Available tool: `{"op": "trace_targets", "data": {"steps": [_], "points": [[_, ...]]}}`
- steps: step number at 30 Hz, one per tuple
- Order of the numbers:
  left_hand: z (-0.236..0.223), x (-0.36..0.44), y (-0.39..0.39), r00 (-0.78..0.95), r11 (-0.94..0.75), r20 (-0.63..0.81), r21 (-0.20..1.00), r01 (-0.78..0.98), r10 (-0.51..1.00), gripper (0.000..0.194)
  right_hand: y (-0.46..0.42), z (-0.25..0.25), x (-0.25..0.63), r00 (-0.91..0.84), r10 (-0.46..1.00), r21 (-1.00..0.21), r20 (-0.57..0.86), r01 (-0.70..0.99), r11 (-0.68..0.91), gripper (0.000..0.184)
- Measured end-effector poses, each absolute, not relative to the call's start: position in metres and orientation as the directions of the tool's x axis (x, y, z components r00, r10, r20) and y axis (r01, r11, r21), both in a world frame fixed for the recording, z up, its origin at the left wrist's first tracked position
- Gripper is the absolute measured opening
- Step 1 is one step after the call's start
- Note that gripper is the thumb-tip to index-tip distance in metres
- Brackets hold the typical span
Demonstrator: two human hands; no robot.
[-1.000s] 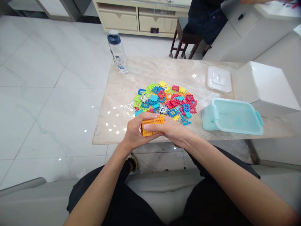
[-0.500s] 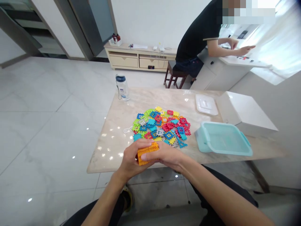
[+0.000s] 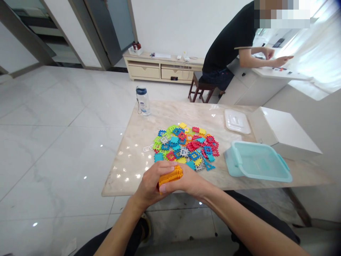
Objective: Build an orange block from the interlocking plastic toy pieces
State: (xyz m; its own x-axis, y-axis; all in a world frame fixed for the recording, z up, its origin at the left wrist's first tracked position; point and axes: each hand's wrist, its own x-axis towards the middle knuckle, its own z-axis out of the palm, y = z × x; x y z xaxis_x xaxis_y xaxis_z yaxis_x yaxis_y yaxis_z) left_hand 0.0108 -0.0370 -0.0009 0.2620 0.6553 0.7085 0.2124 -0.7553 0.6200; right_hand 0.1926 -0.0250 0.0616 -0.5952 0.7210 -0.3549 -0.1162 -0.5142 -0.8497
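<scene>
Between my two hands is a stack of orange interlocking building tiles (image 3: 171, 176), held above the near edge of the table. My left hand (image 3: 150, 181) wraps round its left side, and my right hand (image 3: 188, 181) closes on it from the right with the thumb across the near face. My fingers hide part of the stack. Just beyond my hands, a pile of loose notched plastic tiles (image 3: 183, 144) lies on the table, in red, blue, green, yellow, teal and white. Some have window-like grids.
To the right stands a teal plastic bin (image 3: 262, 161), with a translucent lid (image 3: 237, 121) and a white box (image 3: 287, 129) behind it. A water bottle (image 3: 144, 101) is at the far left corner of the marble-look table (image 3: 125, 156). Beyond, a person (image 3: 229, 39) sits on a stool (image 3: 201, 87).
The orange stack has turned a little in my hands, and its top edge now faces me more. The whole view has shifted slightly. Both hands keep their grip.
</scene>
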Motion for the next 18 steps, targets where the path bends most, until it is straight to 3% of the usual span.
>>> {"op": "trace_targets", "data": {"steps": [8, 10, 12, 15, 18], "points": [[0.007, 0.009, -0.032, 0.302, -0.751, 0.688, 0.614, 0.244, 0.660, 0.059, -0.026, 0.066, 0.190, -0.541, 0.774, -0.879, -0.328, -0.126, -0.460, 0.046], [0.010, 0.007, -0.029, 0.335, -0.750, 0.672, 0.588, 0.302, 0.661, 0.071, -0.024, 0.068, 0.193, -0.528, 0.789, -0.900, -0.315, -0.098, -0.425, 0.043], [0.014, 0.001, -0.026, 0.358, -0.725, 0.631, 0.586, 0.361, 0.688, 0.097, -0.021, 0.069, 0.198, -0.522, 0.798, -0.918, -0.300, -0.069, -0.390, 0.042], [0.017, -0.010, -0.022, 0.319, -0.620, 0.532, 0.689, 0.376, 0.785, 0.128, -0.013, 0.070, 0.207, -0.464, 0.853, -0.960, -0.239, -0.023, -0.281, 0.047], [0.018, -0.015, -0.017, 0.193, -0.379, 0.349, 0.913, 0.151, 0.917, 0.118, -0.005, 0.069, 0.217, -0.336, 0.937, -0.995, -0.094, 0.066, -0.075, 0.061]]}}
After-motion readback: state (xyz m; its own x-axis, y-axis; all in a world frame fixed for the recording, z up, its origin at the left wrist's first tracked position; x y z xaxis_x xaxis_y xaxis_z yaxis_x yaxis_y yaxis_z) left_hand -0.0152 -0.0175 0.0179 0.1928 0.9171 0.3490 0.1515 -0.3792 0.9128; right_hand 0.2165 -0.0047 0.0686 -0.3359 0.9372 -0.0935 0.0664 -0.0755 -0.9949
